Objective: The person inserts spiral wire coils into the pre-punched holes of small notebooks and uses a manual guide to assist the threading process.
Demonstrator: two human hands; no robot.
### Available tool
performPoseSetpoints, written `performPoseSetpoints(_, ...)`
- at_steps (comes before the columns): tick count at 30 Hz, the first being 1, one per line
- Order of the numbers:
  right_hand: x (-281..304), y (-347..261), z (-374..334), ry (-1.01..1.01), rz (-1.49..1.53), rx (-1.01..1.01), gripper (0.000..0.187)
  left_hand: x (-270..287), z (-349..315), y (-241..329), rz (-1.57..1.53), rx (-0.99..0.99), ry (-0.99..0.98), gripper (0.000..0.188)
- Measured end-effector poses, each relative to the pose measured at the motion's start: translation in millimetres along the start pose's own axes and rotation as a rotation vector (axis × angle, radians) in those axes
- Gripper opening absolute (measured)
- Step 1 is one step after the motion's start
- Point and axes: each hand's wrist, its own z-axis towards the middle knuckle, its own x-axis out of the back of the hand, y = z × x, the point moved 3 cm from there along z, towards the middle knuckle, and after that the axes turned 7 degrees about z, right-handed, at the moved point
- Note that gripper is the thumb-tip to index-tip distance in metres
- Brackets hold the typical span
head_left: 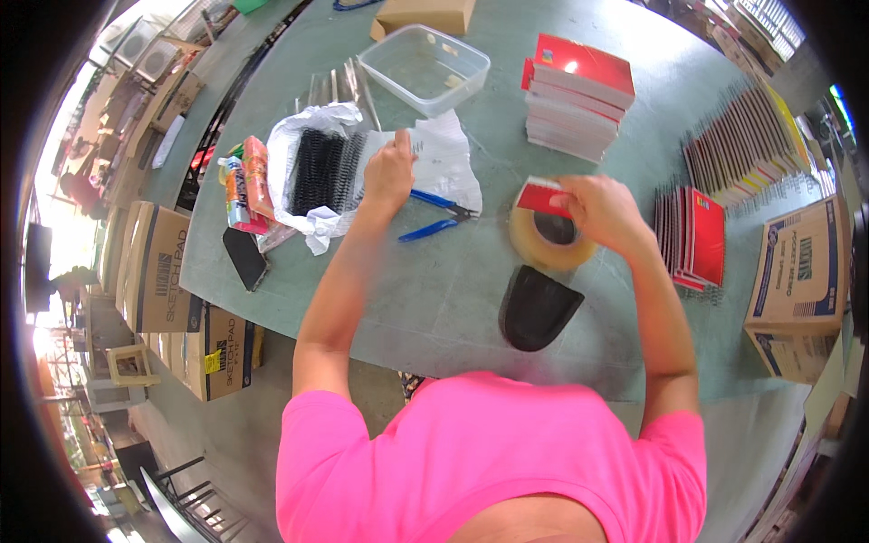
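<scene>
My right hand (599, 210) grips a small red-covered memo pad (541, 195) by its right side, above a large roll of clear tape (528, 242). My left hand (389, 176) is closed beside a bundle of black binding coils (319, 172) in white crumpled wrapping (281, 167). Whatever its fingers hold is too small to make out. Just right of that hand lies a white paper sheet (450, 163). Blue-handled pliers (433, 228) rest below the sheet, their jaws toward the tape. Nearer me is a black rounded pad (539, 308).
A tall stack of red-covered pads (579, 100) stands at the back. Coil-bound notebooks (692, 237) and a long row of them (744, 149) stand at right, near a carton (797, 271). A clear plastic tub (425, 68) and colourful packets (246, 190) are on the left half.
</scene>
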Motion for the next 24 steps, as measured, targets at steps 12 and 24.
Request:
performPoseSetpoints(12, 4, 7, 6, 0.104, 0.307, 0.003, 0.022, 56, -52, 115, -0.632, -0.366, 0.141, 0.021)
performPoseSetpoints(24, 2, 1, -1, 0.107, 0.316, 0.073, 0.029, 52, -52, 121, -0.579, -0.302, 0.22, 0.021)
